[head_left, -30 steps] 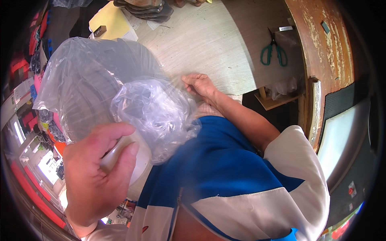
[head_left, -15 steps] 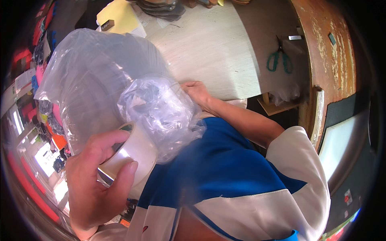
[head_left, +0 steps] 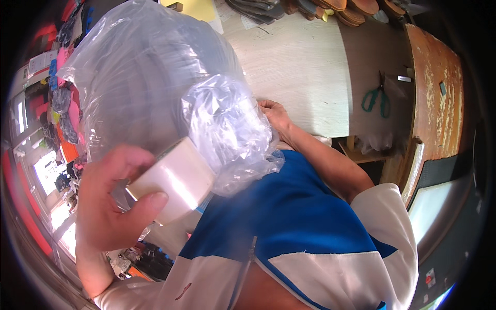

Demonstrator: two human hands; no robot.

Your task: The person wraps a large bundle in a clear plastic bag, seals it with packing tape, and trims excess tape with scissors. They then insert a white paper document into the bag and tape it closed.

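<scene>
A wide roll of clear packing tape (head_left: 178, 178) is gripped in my left hand (head_left: 116, 199), thumb on its outer face and fingers at its core. Just beyond it, a large clear plastic bag (head_left: 139, 67) bulges with grey contents that I cannot make out. The bag's crumpled, gathered end (head_left: 225, 126) points toward my body, close to the tape roll. At the bag's right side, my right hand (head_left: 276, 116) is closed with curled fingers against the plastic; the bag partly hides them.
A pale tabletop (head_left: 294, 62) stretches beyond the bag. Green-handled scissors (head_left: 376, 101) lie on a darker surface to the right, beside a worn wooden board (head_left: 434, 98). Brown and dark sole-shaped pieces (head_left: 310, 8) are piled at the far edge. Yellow paper (head_left: 194, 9) lies behind the bag.
The tape roll has tilted in my left hand, so its outer face shows more. The whole view has shifted, with the table and scissors now lower and farther right. My right hand stays at the bag.
</scene>
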